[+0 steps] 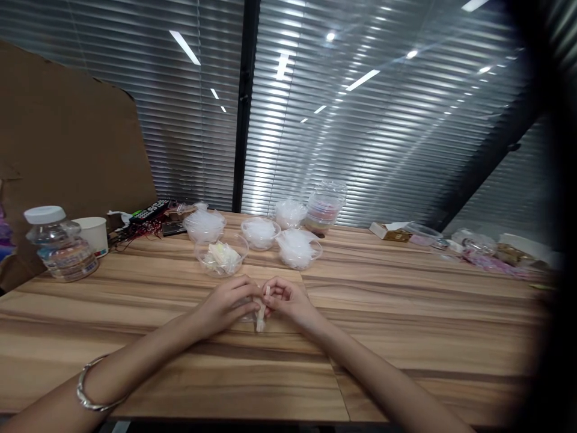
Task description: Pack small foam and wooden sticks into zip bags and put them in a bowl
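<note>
Between my two hands, low over the table, is a narrow cream-coloured bundle (260, 322) with a frayed-looking lower end; its exact kind does not show. My left hand (232, 300) has its fingers bent and closed on the left side of it. From the right, my right hand (287, 300) pinches its upper part between thumb and fingers. Something clear and thin, partly hidden, lies under my left fingers. Just beyond that hand stands a clear plastic bowl (244, 257) holding similar cream-coloured pieces (222, 257).
Behind are clear containers of white stringy material (297, 248) and a transparent jar (325, 207). At left stand a white-lidded bottle (65, 249), a paper cup (92, 234) and tangled wires (139, 231). A small box (390, 232) and plastic packaging (478, 243) lie right, before window blinds.
</note>
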Available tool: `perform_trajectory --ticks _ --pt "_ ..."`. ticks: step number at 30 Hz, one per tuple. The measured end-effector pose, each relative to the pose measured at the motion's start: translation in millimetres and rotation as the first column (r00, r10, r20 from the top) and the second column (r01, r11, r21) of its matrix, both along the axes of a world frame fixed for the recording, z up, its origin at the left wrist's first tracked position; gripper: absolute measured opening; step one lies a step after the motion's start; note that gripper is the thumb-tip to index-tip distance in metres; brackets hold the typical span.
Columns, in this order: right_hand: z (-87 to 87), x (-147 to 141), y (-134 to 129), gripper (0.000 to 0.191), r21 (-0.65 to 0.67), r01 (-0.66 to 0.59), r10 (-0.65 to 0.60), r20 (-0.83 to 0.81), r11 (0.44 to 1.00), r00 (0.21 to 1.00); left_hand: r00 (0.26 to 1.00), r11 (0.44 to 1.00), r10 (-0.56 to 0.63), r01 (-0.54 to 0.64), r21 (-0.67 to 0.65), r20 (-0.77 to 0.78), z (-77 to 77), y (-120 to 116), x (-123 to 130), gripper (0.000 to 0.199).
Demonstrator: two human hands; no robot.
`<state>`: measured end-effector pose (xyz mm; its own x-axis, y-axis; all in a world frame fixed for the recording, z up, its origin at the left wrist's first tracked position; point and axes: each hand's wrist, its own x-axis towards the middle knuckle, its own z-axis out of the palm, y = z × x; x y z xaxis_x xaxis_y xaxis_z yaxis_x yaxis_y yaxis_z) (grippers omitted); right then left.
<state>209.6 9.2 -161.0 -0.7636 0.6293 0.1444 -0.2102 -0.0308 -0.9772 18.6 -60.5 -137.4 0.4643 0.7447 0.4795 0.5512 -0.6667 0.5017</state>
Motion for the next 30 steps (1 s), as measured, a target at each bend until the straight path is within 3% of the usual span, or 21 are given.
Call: perform_trajectory --ticks 3,6,11,17,21,25,30 --pt "0.4 1.2 0.2 0.027 -0.038 0.008 -0.010 -0.040 0.999 0.999 0.999 0.999 0.041 -0.041 0.030 -0.013 -3.5 1.6 -2.4 0.018" --pt "0.6 1.8 1.4 0.026 -0.045 -0.024 0.022 -0.039 0.999 0.999 0.990 0.983 0.112 -0.097 0.158 -0.087 -7.2 3.8 -7.1 0.023" --pt "1.6 2.4 0.4 0.029 -0.045 -0.062 0.061 -0.024 0.997 0.998 0.961 0.957 0.000 0.080 0.280 -0.275 -1.3 0.9 -7.8 0.046" --pt "7.7 5.5 -6.5 0.026 -0.203 -0.152 0.128 -0.125 0.967 0.984 0.980 0.965 -0.045 0.094 0.247 -0.196 5.5 -10.2 -5.2 0.038" --pt "10.0 6.8 -8.6 0.021 -0.262 -0.226 0.195 -0.138 0.938 0.971 0.956 0.882 -0.067 0.191 0.430 -0.287 3.3 -9.4 -9.8 0.036" --pt "9.4 6.7 -7.8 0.016 -0.241 -0.214 0.183 -0.145 0.947 0.972 0.932 0.783 0.047 0.188 0.593 -0.358 4.9 -4.0 -9.1 0.025" --pt "8.2 5.6 -6.1 0.014 -0.226 -0.146 0.110 -0.166 0.963 0.980 0.908 0.769 0.133 0.158 0.619 -0.397 7.6 -2.7 -6.8 0.023"
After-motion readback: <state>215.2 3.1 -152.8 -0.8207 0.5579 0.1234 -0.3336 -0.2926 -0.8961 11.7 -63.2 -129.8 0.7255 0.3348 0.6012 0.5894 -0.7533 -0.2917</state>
